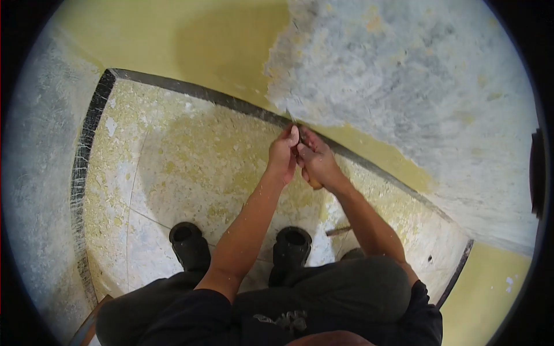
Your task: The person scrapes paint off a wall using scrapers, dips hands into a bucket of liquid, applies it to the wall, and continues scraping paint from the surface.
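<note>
Both hands meet at the foot of the wall, closed around one scraper. Its thin blade [291, 117] points up at the lower edge of the yellow paint, and its orange-brown handle end [314, 183] shows below my right hand. My left hand [281, 153] grips near the blade with the thumb on top. Wrapped round the handle is my right hand [318, 161]. The fingers hide most of the tool. In front of them, yellow paint [231, 52] borders a bare grey-white patch [392, 69] with a ragged edge.
Yellow paint flakes [196, 155] litter the floor. A dark skirting strip [208, 95] runs along the wall base. Two dark shoes [190, 245] stand below me, with a small brown stick [339, 231] nearby. At the far right is a dark object [537, 173].
</note>
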Demonstrator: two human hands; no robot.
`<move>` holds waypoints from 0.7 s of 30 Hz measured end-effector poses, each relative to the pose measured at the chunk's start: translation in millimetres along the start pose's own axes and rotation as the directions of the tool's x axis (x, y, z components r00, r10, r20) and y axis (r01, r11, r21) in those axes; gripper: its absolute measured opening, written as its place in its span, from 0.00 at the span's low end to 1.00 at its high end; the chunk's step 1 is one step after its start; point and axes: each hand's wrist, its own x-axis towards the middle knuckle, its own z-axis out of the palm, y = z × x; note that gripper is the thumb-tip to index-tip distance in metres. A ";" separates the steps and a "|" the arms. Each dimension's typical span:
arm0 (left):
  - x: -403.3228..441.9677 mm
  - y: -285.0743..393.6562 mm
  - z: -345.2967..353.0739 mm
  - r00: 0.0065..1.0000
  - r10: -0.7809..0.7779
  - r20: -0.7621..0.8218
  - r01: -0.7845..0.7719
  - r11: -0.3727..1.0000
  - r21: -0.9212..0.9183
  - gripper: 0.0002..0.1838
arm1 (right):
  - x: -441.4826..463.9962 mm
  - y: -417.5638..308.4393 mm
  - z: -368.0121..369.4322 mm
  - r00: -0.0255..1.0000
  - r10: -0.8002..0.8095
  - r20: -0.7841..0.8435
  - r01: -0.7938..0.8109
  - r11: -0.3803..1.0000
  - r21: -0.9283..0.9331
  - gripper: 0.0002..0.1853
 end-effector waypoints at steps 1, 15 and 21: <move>-4.0 -10.3 -4.9 1.000 -0.018 -0.005 0.018 1.000 0.003 0.16 | -17.0 -13.6 -6.7 0.993 0.106 0.057 -0.108 0.994 0.031 0.24; 1.7 -52.1 12.6 0.953 0.294 -0.080 -0.178 0.750 0.638 0.12 | -21.3 61.3 -11.7 0.964 -0.108 -0.242 0.150 0.975 0.164 0.14; 40.1 -46.1 -14.4 0.978 0.166 -0.125 -0.087 0.875 0.475 0.18 | 9.5 53.9 18.7 0.915 -0.029 -0.403 0.104 0.981 0.164 0.16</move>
